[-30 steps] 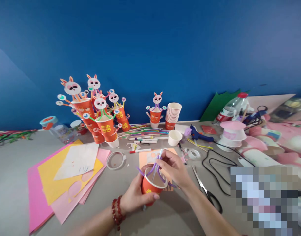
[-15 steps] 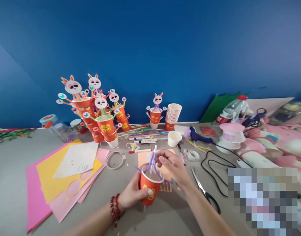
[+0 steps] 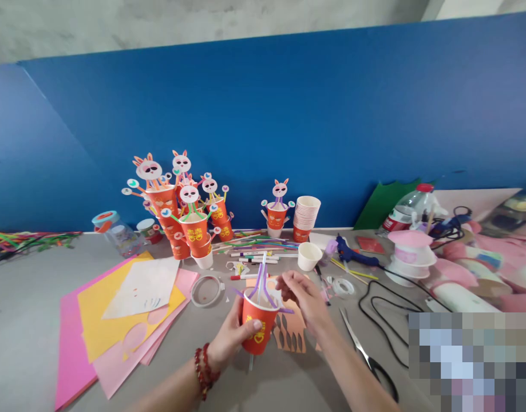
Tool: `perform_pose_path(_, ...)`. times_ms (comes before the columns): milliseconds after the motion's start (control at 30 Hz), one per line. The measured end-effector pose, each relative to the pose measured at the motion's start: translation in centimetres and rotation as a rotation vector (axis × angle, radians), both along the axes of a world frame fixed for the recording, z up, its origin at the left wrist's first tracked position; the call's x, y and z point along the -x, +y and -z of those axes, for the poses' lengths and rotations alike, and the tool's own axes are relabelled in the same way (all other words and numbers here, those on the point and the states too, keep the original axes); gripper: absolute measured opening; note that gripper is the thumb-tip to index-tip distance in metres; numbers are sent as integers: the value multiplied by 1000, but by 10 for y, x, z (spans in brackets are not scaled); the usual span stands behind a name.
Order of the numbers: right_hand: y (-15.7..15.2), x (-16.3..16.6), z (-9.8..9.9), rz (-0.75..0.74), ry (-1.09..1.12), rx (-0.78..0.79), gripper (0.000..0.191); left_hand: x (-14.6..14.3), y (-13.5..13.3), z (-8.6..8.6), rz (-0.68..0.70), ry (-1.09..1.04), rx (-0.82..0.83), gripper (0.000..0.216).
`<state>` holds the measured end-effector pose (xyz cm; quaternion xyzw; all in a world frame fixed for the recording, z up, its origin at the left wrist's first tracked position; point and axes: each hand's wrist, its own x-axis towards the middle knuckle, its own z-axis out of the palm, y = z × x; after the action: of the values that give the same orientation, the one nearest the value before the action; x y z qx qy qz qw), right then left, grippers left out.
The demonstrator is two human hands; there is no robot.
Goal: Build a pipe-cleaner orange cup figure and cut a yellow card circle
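My left hand (image 3: pixel 232 332) is wrapped round a red paper cup (image 3: pixel 259 329) with yellow print, held upright above the table. Purple strips (image 3: pixel 261 280) rise from inside the cup, and others bend out over its rim. A clear straw (image 3: pixel 264 263) stands among them, and its lower end sticks out below the cup's base. To the right of the cup, my right hand (image 3: pixel 303 300) hovers with fingers loosely bent, apart from the strips. No object shows in it. Behind and under that hand lies an orange paper sheet (image 3: pixel 295 337) with leaf-shaped cut-outs.
Finished rabbit-faced cups (image 3: pixel 194 229) stand at the back left. Stacked cups (image 3: pixel 306 217), a white cup (image 3: pixel 309 256) and a blue glue gun (image 3: pixel 355 254) are behind. Scissors (image 3: pixel 366 355) and a black cable (image 3: pixel 374 320) lie right; coloured paper (image 3: pixel 86 309) lies left.
My right hand has drawn away from the strips and straw to the right. The camera view has tilted up, showing more above the blue wall. My left hand keeps the cup.
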<state>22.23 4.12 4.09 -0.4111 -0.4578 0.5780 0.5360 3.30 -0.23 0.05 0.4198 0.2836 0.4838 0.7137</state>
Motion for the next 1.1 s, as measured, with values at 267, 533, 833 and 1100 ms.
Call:
perform_pose_path(267, -4, 3, -5, -110, -50, -26, 32, 0, -1, -3, 76, 45, -78, 70)
perform_pose_path(533, -5, 4, -4, -125, -142, -66, 37, -4, -5, -6, 162, 131, -158, 70)
perform_pose_path(833, -8, 5, -8, -59, -186, -64, 32, -3, -4, -9, 134, 121, -142, 67)
perform_pose_path(1100, -13, 6, -2, -95, -190, -52, 26, -1, -4, -7, 157, 120, -197, 76)
